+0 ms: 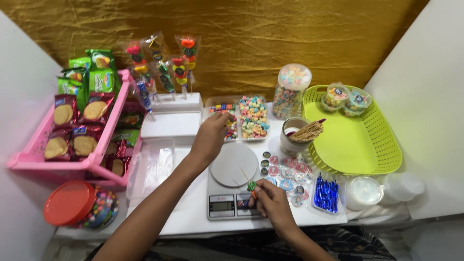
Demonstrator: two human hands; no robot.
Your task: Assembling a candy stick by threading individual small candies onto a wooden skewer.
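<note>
Wooden skewer pinched in right hand over scale, tip slanting up-left, green candy threaded; left hand loosely curled, reaching candy tray.

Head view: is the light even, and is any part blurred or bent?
Head view: soft, even light with faint shadows; the left hand and right hand look sharp; the white table edges curve from wide-lens distortion; slight glare on the wrapped candy skewers.
</note>
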